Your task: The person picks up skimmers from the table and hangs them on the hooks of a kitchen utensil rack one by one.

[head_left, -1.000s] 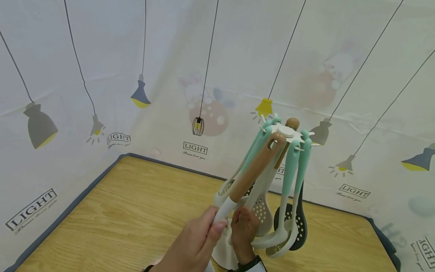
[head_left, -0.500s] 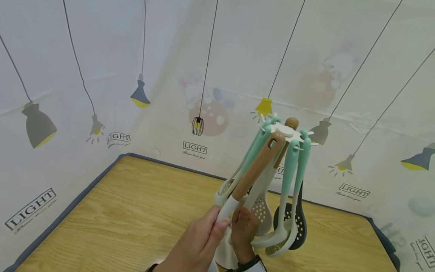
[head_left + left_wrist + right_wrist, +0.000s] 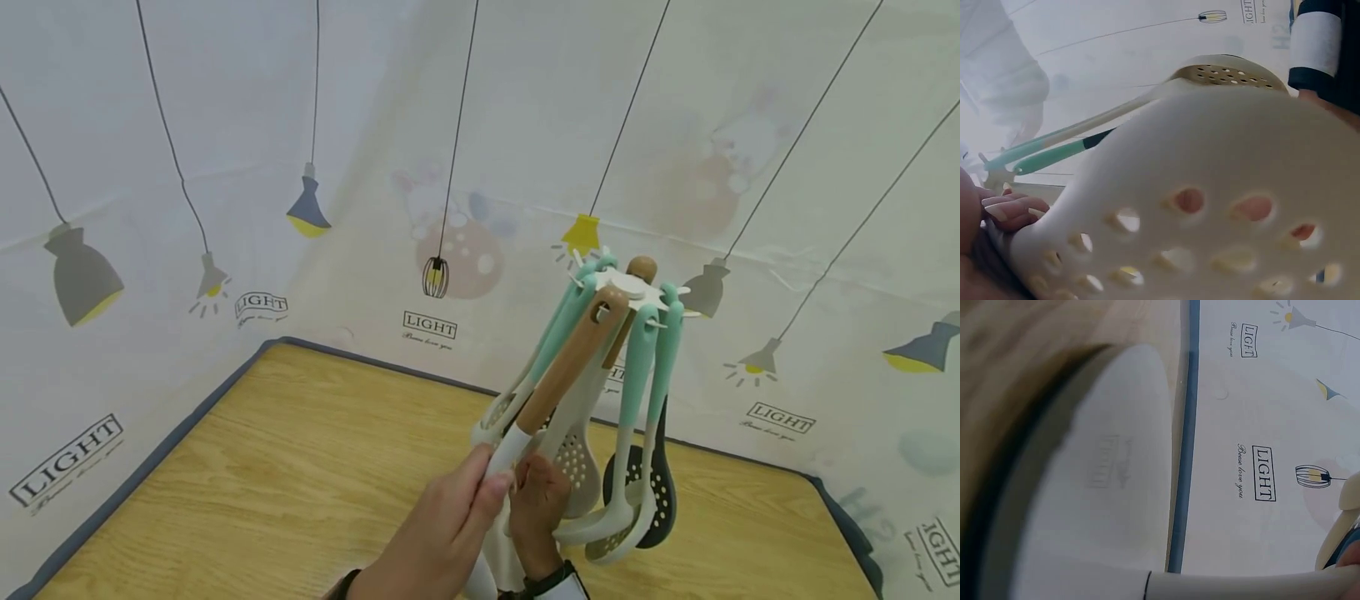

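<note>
In the head view my left hand (image 3: 442, 525) grips the pale neck of a utensil with a brown handle (image 3: 570, 367). The hole at its top sits at a white hook of the utensil stand (image 3: 626, 287). Close up in the left wrist view is a pale perforated skimmer head (image 3: 1204, 169), with fingers (image 3: 1013, 209) at its left edge. My right hand (image 3: 540, 500) holds the stand low among the hanging utensils. The right wrist view shows the stand's white pole (image 3: 1241, 584) and round base (image 3: 1110, 450); only a bit of a fingertip shows there.
Mint-handled ladles (image 3: 641, 367) and a black slotted spoon (image 3: 662, 500) hang around the stand. A second brown handle (image 3: 642, 268) is at its back. The wood-grain table (image 3: 300, 433) ends in a dark blue edge below a white lamp-print curtain (image 3: 360, 125).
My left hand has moved slightly right with the brown-handled utensil, whose lower end swings closer to the stand. The right hand has stayed nearly still.
</note>
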A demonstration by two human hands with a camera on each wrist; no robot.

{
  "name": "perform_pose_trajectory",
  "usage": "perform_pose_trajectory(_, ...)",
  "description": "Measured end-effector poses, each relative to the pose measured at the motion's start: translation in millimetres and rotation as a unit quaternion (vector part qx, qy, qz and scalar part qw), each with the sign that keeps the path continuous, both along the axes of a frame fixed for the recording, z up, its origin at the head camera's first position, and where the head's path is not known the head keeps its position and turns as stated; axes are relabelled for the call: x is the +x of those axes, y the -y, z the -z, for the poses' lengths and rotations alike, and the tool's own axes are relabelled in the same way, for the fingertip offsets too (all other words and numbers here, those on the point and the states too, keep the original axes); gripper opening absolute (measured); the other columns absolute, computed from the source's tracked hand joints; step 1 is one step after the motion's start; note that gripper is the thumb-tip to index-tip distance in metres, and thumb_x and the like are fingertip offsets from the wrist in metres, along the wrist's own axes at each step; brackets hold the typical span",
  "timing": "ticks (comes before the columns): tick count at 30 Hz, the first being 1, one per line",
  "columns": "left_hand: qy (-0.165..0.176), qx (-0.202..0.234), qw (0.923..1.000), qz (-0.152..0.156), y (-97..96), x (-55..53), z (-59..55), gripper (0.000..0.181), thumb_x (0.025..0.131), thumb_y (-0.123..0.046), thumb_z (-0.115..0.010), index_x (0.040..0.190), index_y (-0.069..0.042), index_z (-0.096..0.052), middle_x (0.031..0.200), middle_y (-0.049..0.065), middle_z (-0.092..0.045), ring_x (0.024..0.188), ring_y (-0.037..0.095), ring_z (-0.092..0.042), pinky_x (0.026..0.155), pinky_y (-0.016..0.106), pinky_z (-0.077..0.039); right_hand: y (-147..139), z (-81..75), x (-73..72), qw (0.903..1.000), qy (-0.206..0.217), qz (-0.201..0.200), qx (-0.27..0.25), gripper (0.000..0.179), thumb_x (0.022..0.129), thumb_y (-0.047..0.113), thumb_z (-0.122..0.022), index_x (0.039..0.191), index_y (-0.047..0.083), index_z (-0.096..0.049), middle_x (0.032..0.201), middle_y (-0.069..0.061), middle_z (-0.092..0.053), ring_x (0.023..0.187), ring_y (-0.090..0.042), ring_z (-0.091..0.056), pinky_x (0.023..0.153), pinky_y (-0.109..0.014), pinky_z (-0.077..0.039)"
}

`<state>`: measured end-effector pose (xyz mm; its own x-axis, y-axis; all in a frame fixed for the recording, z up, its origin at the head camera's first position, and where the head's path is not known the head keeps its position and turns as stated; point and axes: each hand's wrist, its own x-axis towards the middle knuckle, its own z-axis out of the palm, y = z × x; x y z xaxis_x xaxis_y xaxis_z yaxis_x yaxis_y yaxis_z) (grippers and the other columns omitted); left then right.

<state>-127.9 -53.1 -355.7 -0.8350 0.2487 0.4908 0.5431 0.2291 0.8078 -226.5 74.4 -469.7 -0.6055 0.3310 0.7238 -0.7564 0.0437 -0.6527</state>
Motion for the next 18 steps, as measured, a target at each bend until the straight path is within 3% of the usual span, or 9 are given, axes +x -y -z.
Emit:
perform_pose_trajectory(3, -0.014, 0.003, 0.9999, 0.0, -2.4, -4.5, 2.7, 0.013, 0.103, -0.022, -0.04, 0.095, -0.016, -0.047, 0.069, -0.01, -0.037, 0.058, -0.001, -0.037, 0.051, 0.02, -0.037, 0, 0.9, 1.0, 0.9994, 0.027, 0.021, 0.006, 0.047, 0.1, 0.025, -0.048, 0.06, -0.001, -0.049, 0.048, -0.01, -0.036, 0.041, -0.002, -0.033, 0.036, -0.022, -0.026)
perform_pose_trajectory(7, -0.005, 0.006, 0.9999, 0.015, -8.3, -10.6, 7.5, 0.015, 0.104, -0.024, -0.039, 0.093, -0.017, -0.046, 0.07, -0.009, -0.039, 0.06, 0.0, -0.04, 0.052, 0.02, -0.038, 0, -1.8, 4.5, 0.9946, 0.072, 0.072, 0.018, 0.051, 0.098, 0.033, -0.049, 0.061, -0.003, -0.053, 0.051, 0.01, -0.043, 0.045, 0.005, -0.038, 0.038, -0.019, -0.031)
perform_pose_trajectory(11, -0.006, 0.008, 0.9998, 0.017, -13.6, -14.4, 12.3, 0.015, 0.104, -0.026, -0.039, 0.093, -0.017, -0.046, 0.07, -0.009, -0.04, 0.06, 0.0, -0.04, 0.052, 0.02, -0.038, -3, 1.3, 3.5, 0.9916, 0.066, 0.105, 0.036, 0.049, 0.098, 0.032, -0.051, 0.066, -0.005, -0.059, 0.062, 0.021, -0.05, 0.054, 0.005, -0.043, 0.045, -0.019, -0.036)
perform_pose_trajectory(15, -0.014, 0.009, 0.9997, 0.017, -17.0, -17.4, 14.6, 0.016, 0.104, -0.026, -0.038, 0.094, -0.017, -0.046, 0.069, -0.011, -0.04, 0.059, -0.001, -0.039, 0.052, 0.019, -0.038, -8, 3.0, 4.1, 0.9973, 0.003, 0.058, 0.046, 0.036, 0.098, 0.014, -0.051, 0.072, -0.01, -0.059, 0.071, 0.02, -0.057, 0.063, 0.005, -0.05, 0.052, -0.02, -0.04)
perform_pose_trajectory(18, -0.003, 0.006, 0.9999, 0.016, -18.8, -19.2, 15.6, 0.018, 0.104, -0.029, -0.038, 0.094, -0.016, -0.046, 0.068, -0.011, -0.04, 0.059, -0.001, -0.039, 0.052, 0.019, -0.039, -12, 4.2, 6.1, 0.9971, -0.008, 0.033, 0.068, 0.028, 0.097, 0.004, -0.049, 0.074, -0.01, -0.057, 0.075, 0.019, -0.056, 0.066, 0.005, -0.05, 0.053, -0.02, -0.04)
